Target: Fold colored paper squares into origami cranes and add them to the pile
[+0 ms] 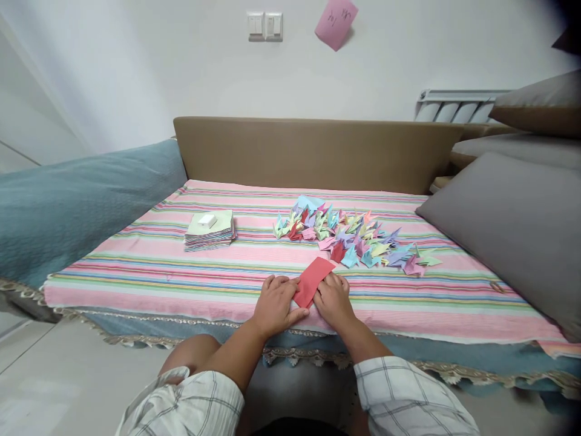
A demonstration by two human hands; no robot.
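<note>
A sheet of red paper (pixel 314 280), folded into a rectangle, lies slanted on the striped cloth near the front edge. My left hand (pixel 278 303) holds its lower left side, thumb at the bottom corner and index fingertip on the left edge. At the right edge, my right hand (pixel 334 298) has its fingers curled in and grips the paper; some of the fingertips are hidden. Just beyond the paper spreads a heap of folded paper cranes (pixel 349 233) in many colours. A light blue sheet of paper (pixel 310 202) rests at the back of the heap.
To the left is a stack of square paper (pixel 211 236) with a small white block (pixel 207 221) on top. The striped cloth (pixel 149 266) covers the sofa seat. A brown backrest (pixel 313 154) stands behind; grey cushions (pixel 512 236) line the right side. A small brownish object (pixel 496 287) lies at right.
</note>
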